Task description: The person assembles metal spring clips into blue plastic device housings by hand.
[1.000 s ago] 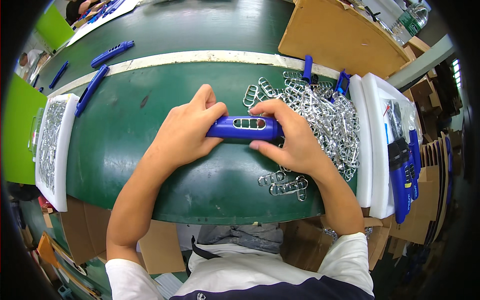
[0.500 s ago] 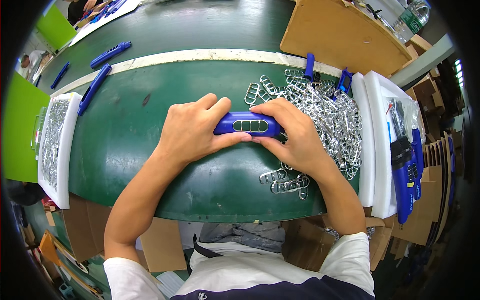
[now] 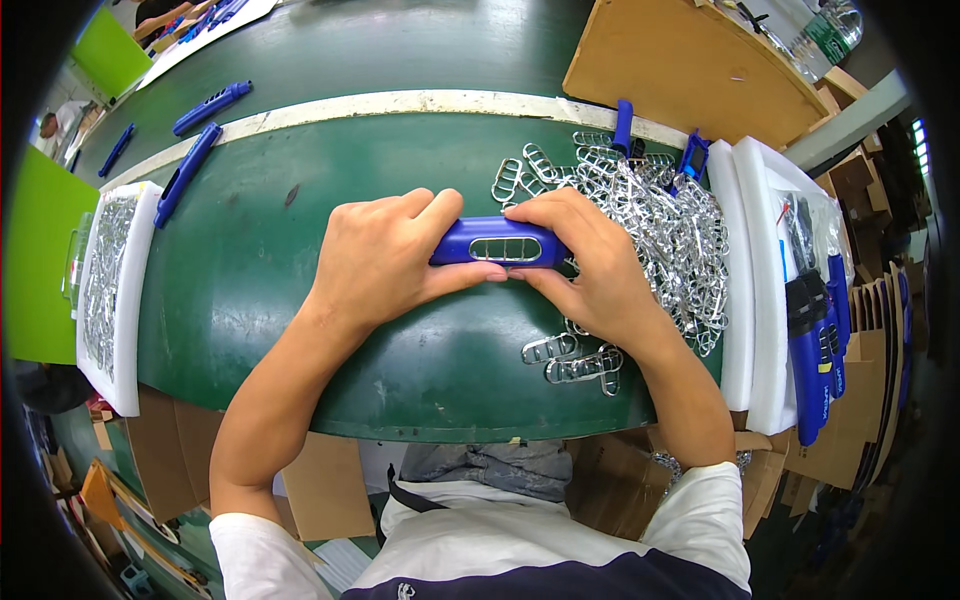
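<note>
Between my two hands, over the green table, a blue plastic housing lies level from left to right. A shiny oval frame with crossbars sits in the window on its upper face. My left hand is closed around the housing's left end, its thumb along the near edge. At the other end my right hand grips with fingers on the far edge and thumb on the near one. The thumb tips almost meet. Both ends of the housing are hidden by my hands. Just right of my right hand spreads a heap of similar chrome frames.
A few loose chrome frames lie near my right forearm. White foam trays stand left and right. Blue housings rest at the far left, more by the right tray. A wooden board rises behind the heap.
The housing has rolled slightly in my hands, so its framed window sits a little lower on the visible face. My grip looks the same. The whole view has shifted slightly.
</note>
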Tool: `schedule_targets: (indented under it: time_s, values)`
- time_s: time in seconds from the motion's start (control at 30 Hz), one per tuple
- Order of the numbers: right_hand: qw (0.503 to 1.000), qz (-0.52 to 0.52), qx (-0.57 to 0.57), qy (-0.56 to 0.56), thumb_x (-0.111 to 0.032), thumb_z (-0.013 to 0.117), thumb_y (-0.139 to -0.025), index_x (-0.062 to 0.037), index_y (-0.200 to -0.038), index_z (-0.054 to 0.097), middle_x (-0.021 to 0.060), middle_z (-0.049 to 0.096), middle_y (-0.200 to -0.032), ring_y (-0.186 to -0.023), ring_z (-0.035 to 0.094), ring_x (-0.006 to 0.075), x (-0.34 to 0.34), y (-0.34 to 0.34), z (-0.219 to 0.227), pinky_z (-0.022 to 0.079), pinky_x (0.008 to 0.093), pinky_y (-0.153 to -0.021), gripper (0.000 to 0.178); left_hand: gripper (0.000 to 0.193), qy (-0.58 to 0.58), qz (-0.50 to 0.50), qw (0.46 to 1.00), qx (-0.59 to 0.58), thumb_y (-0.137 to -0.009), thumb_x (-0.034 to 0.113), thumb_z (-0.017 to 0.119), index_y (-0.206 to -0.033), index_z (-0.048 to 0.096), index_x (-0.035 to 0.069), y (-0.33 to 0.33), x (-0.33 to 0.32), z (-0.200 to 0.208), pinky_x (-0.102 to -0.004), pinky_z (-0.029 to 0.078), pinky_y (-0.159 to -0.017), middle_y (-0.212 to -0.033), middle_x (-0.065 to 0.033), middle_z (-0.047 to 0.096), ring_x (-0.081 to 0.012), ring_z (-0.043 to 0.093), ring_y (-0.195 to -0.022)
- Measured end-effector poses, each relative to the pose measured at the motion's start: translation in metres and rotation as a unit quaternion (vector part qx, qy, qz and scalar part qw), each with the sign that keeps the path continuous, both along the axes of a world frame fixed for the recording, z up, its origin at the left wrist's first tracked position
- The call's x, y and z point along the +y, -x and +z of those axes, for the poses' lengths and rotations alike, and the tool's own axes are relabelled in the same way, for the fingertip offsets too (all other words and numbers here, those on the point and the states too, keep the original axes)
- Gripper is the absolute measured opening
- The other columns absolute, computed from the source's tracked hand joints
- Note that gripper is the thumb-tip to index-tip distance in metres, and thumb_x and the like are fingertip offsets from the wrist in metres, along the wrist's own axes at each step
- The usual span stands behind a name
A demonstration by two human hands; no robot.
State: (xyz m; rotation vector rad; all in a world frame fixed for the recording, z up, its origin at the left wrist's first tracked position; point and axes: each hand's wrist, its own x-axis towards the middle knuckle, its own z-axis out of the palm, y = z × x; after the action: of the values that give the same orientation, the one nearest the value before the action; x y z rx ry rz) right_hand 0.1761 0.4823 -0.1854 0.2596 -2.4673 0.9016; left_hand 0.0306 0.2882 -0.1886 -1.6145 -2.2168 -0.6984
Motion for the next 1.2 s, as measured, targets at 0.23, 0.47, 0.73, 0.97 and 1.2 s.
schedule_targets:
  time_s: [0.23, 0.47, 0.73, 0.97, 1.2]
  values:
    - [1.0, 0.002, -0.014, 0.004, -0.005, 0.084, -0.077, -0.0041, -0.121, 0.065, 0.0154, 0.067, -0.111, -0.099, 0.069, 0.036, -0.001, 0.0, -0.001, 0.057, 0.0423, -0.083, 0.048, 0.043, 0.0, -0.023, 0.999, -0.035, -0.084, 0.044, 0.082, -0.087, 0.061, 0.006, -0.001, -0.002, 0.004, -0.0397, 0.046, -0.054, -0.07, -0.0089, 0.059, -0.0295, 0.059, -0.057]
    - [1.0, 0.003, -0.014, 0.007, -0.004, 0.085, -0.077, -0.0051, -0.121, 0.065, 0.0147, 0.067, -0.112, -0.1, 0.069, 0.0358, 0.0, 0.001, -0.003, 0.058, 0.0425, -0.085, 0.048, 0.028, 0.007, -0.034, 0.995, -0.098, -0.084, 0.028, 0.076, -0.087, 0.061, 0.005, -0.001, -0.002, 0.005, -0.0406, 0.044, -0.054, -0.071, -0.0099, 0.06, -0.0312, 0.057, -0.057]
    - [0.999, 0.003, -0.034, 0.006, -0.006, 0.085, -0.078, -0.0059, -0.121, 0.066, 0.0136, 0.067, -0.112, -0.101, 0.069, 0.0349, -0.001, 0.0, -0.003, 0.058, 0.0421, -0.086, 0.047, 0.023, 0.029, -0.01, 0.993, -0.118, -0.079, 0.023, 0.072, -0.085, 0.059, 0.004, -0.002, -0.001, 0.004, -0.0425, 0.046, -0.056, -0.071, -0.0121, 0.06, -0.034, 0.057, -0.058]
    - [0.999, 0.0, -0.036, 0.01, -0.006, 0.085, -0.078, -0.0054, -0.121, 0.067, 0.0136, 0.068, -0.113, -0.101, 0.069, 0.0339, 0.004, 0.001, -0.004, 0.057, 0.0407, -0.085, 0.047, 0.02, 0.022, -0.037, 0.988, -0.151, -0.092, 0.02, 0.068, -0.087, 0.061, 0.002, 0.002, -0.002, 0.001, -0.0418, 0.047, -0.06, -0.071, -0.0159, 0.059, -0.036, 0.058, -0.063]
    - [0.999, -0.002, -0.033, -0.009, -0.009, 0.087, -0.077, -0.0044, -0.123, 0.068, 0.0139, 0.069, -0.113, -0.1, 0.07, 0.0331, -0.001, 0.001, 0.001, 0.058, 0.0395, -0.084, 0.05, 0.017, -0.084, 0.01, 0.879, -0.469, -0.107, 0.011, 0.056, -0.11, 0.07, 0.001, 0.024, -0.005, 0.003, -0.0252, 0.039, -0.053, -0.073, -0.0032, 0.067, -0.003, 0.052, -0.059]
